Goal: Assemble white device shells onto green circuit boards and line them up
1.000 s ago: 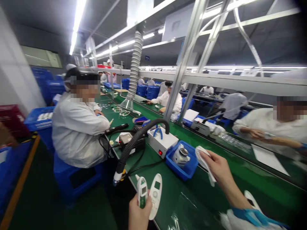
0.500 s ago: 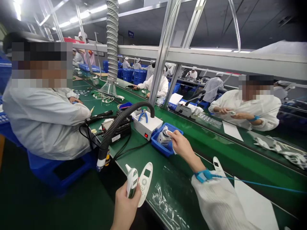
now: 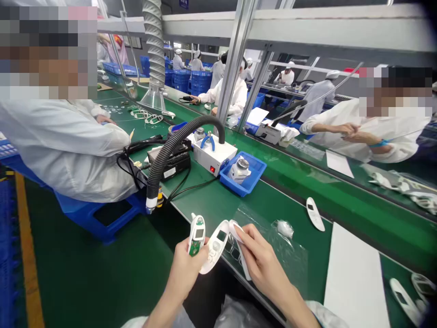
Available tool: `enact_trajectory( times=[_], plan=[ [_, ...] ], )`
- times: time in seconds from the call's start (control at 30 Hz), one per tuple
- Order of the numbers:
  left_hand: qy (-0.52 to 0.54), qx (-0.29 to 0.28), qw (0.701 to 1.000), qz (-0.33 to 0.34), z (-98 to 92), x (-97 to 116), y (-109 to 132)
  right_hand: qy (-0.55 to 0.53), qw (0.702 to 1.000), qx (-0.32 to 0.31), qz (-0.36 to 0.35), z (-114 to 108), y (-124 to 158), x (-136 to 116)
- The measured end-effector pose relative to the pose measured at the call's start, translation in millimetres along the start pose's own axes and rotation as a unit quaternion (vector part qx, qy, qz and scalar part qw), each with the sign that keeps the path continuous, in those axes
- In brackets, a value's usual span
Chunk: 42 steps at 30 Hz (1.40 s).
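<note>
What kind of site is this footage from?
Likely an electronics assembly line: green conveyor bench, white-coated co-workers along it, fume extraction hose, and an opened white device, circuit board showing, in the left hand, white cloth in the right hand.

Nothing here can be read. The white label [image 3: 169,172] on the black unit [image 3: 174,160] near the left edge of the green bench [image 3: 290,193], the small blue sign [image 3: 183,3] overhead and the button marks on the white shell [image 3: 215,246] are all too small or blurred.
</note>
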<state>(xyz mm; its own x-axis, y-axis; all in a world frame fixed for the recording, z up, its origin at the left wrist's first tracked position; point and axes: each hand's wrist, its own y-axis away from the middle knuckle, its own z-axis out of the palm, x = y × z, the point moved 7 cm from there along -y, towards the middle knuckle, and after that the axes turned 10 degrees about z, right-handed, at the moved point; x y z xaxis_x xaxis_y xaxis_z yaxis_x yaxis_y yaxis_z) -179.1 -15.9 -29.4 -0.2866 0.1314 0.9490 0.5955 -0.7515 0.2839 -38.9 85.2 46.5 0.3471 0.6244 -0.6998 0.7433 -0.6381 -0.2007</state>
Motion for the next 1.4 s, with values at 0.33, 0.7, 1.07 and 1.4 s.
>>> enact_trajectory(
  times=[0.33, 0.7, 1.07, 1.4],
  plan=[
    [0.154, -0.122, 0.968, -0.155, 37.1, -10.6, 30.9, 0.005, 0.999, 0.038, -0.026, -37.6, 7.6, -10.2],
    [0.135, -0.192, 0.963, -0.135, 55.4, -2.2, 40.5, 0.207, 0.951, -0.197, -0.116, -2.7, -1.0, -40.6],
    [0.104, -0.200, 0.968, -0.109, 63.3, -7.8, 35.7, 0.285, 0.943, -0.127, -0.116, 2.4, 11.5, -38.1],
    [0.094, -0.156, 0.981, -0.070, 63.2, -11.5, 26.1, 0.261, 0.958, -0.095, -0.069, 13.3, 17.3, -32.3]
  ],
)
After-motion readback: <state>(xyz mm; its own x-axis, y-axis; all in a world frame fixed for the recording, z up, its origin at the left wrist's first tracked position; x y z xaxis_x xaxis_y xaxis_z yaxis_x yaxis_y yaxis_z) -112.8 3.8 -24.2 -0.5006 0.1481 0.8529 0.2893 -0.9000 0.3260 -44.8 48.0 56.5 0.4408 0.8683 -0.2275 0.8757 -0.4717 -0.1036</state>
